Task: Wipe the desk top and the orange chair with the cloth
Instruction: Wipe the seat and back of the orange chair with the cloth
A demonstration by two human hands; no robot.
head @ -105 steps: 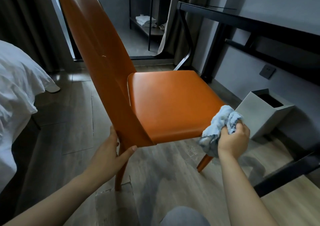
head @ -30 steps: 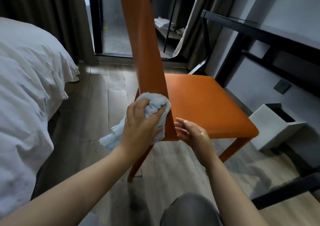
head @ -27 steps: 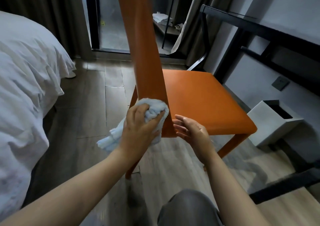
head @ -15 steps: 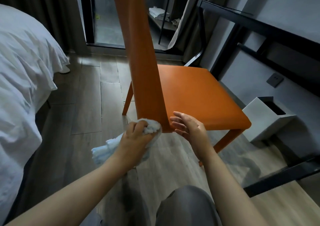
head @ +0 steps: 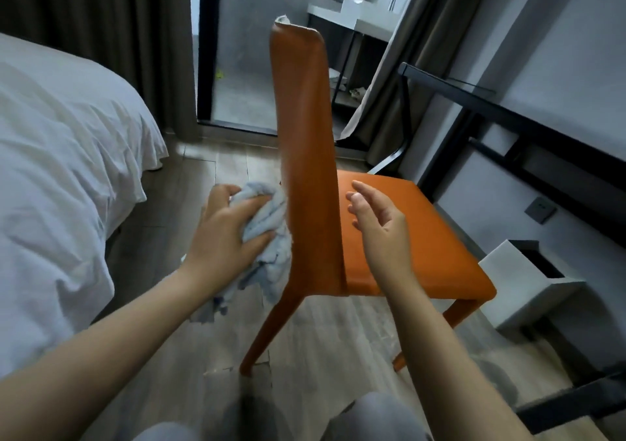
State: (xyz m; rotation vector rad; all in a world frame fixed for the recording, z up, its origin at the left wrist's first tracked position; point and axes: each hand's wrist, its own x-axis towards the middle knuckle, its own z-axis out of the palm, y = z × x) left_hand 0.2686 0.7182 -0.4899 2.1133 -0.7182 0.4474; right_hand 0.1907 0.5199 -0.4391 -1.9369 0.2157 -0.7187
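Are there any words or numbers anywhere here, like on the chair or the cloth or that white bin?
None can be read.
Orange chair: plain, no label shows.
Cloth in the left hand: no print visible.
White bin: no writing on the sides that show.
Wall socket: no readable marking.

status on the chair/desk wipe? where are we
Done: nothing can be confirmed; no surface shows a visible wipe mark. In hand: the left hand presses the cloth against the outer face of the chair backrest, low down; the right hand hovers open over the seat, apart from it. Left: cannot tell for the desk; its top is barely in view.
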